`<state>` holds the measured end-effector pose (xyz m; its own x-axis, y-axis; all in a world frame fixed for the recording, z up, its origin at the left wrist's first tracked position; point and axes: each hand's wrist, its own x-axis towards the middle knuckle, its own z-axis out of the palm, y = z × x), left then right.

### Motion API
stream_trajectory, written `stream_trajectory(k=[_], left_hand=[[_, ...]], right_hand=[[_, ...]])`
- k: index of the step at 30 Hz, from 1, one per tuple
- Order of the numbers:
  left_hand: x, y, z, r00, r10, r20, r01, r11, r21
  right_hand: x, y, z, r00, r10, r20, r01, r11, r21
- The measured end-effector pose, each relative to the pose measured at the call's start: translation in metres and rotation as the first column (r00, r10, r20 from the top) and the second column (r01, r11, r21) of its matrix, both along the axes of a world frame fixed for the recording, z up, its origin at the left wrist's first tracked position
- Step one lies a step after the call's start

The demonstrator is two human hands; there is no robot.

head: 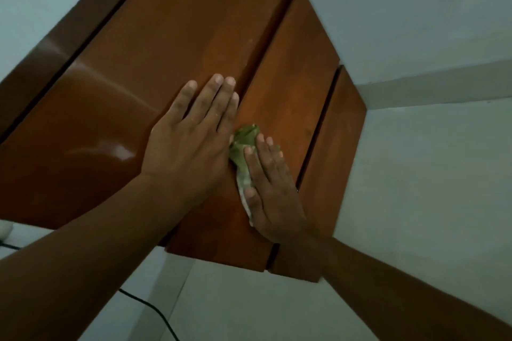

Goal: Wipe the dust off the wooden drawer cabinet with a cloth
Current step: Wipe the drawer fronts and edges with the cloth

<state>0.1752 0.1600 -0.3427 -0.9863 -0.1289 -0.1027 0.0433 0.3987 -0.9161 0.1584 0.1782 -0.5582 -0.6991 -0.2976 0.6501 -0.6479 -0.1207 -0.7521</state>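
The wooden drawer cabinet fills the upper middle of the head view, seen from above, with its glossy top and stepped drawer fronts to the right. My left hand lies flat on the cabinet top near its front edge, fingers straight. My right hand presses a crumpled green and white cloth against the upper drawer front, fingers extended over the cloth. Most of the cloth is hidden under that hand.
A lower drawer front steps out to the right. Pale walls stand behind the cabinet, with a light floor below. A black cable runs across the floor at the bottom left. A white object sits at the left edge.
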Motion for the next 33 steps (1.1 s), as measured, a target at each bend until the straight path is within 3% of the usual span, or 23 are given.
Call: stream_trajectory(k=[7,10,13,15,17,19,23,33], left_hand=[[-0.031,-0.006,-0.014,0.998,-0.061,0.007,0.061,0.998,0.025],[-0.033,-0.005,-0.019,0.997,-0.070,0.031,0.069,0.997,0.042],[-0.040,-0.005,-0.029,0.996,-0.083,0.043,0.080,0.995,0.053],[-0.045,-0.006,-0.038,0.995,-0.093,0.036,0.090,0.994,0.066],[-0.049,-0.008,-0.043,0.994,-0.107,0.032,0.105,0.992,0.075],[-0.049,-0.010,-0.045,0.993,-0.113,0.027,0.110,0.990,0.091],[-0.048,-0.009,-0.044,0.994,-0.106,0.018,0.104,0.989,0.105],[-0.053,-0.011,-0.047,0.989,-0.148,-0.010,0.147,0.977,0.154]], right_hand=[[-0.131,-0.012,-0.012,0.946,-0.107,0.306,0.117,0.993,-0.013],[-0.174,-0.003,-0.021,0.826,-0.210,0.522,0.227,0.973,0.033],[-0.143,0.018,-0.025,0.666,-0.304,0.681,0.400,0.916,0.017],[-0.071,0.025,-0.025,0.732,-0.259,0.631,0.363,0.931,-0.040],[0.002,0.018,-0.023,0.877,-0.139,0.460,0.192,0.979,-0.070],[0.035,0.005,-0.029,0.954,-0.072,0.291,0.078,0.997,-0.009],[-0.011,-0.007,-0.027,0.945,-0.088,0.316,0.088,0.996,0.011],[-0.235,-0.015,-0.031,0.858,-0.198,0.474,0.193,0.979,0.059]])
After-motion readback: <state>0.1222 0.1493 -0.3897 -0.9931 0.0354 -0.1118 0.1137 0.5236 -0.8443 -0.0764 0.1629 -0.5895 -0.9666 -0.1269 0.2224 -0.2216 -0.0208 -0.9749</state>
